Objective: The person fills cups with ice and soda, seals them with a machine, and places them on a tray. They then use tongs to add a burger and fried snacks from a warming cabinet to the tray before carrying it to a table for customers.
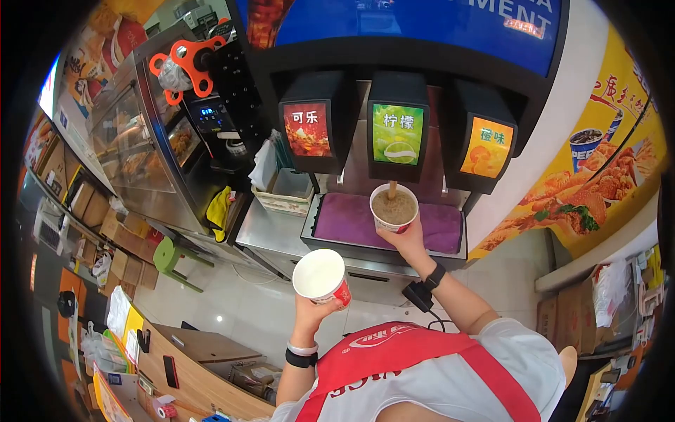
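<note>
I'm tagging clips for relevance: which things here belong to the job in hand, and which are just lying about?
In the job:
drink dispenser
cup of brown drink, held beneath it by the right hand
second cup, in the left hand

Just lying about:
green stool
phone
cardboard boxes

Bright indoor light glints off the floor [235, 306], while fisheye distortion bends the edges.
</note>
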A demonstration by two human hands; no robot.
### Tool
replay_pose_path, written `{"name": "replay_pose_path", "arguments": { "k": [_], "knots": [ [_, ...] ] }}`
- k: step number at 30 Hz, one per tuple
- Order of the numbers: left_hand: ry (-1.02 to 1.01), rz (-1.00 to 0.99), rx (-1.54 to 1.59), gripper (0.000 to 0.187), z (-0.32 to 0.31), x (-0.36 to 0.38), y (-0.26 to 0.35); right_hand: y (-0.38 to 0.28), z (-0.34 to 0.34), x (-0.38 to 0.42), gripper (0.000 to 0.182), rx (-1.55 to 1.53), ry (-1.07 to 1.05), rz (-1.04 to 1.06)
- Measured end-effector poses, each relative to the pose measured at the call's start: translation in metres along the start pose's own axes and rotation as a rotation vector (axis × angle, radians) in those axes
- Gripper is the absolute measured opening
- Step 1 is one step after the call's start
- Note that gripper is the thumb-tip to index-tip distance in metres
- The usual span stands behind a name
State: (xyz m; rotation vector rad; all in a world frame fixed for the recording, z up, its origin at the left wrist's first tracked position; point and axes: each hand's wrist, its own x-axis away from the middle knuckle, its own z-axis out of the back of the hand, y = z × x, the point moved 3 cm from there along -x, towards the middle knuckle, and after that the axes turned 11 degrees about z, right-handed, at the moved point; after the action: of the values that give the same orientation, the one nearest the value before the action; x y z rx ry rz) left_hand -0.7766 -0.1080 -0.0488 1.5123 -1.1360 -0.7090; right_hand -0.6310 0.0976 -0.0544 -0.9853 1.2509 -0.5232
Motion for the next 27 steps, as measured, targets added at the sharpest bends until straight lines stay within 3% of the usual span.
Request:
{"name": "replay_pose_path", "arguments": {
  "k": [27],
  "knots": [
    [0.031, 0.020, 0.044, 0.068, 0.000, 0.001, -0.009, 0.004, -0.001, -0.013, 0.075, 0.027, -0.031, -0.003]
  ]
}}
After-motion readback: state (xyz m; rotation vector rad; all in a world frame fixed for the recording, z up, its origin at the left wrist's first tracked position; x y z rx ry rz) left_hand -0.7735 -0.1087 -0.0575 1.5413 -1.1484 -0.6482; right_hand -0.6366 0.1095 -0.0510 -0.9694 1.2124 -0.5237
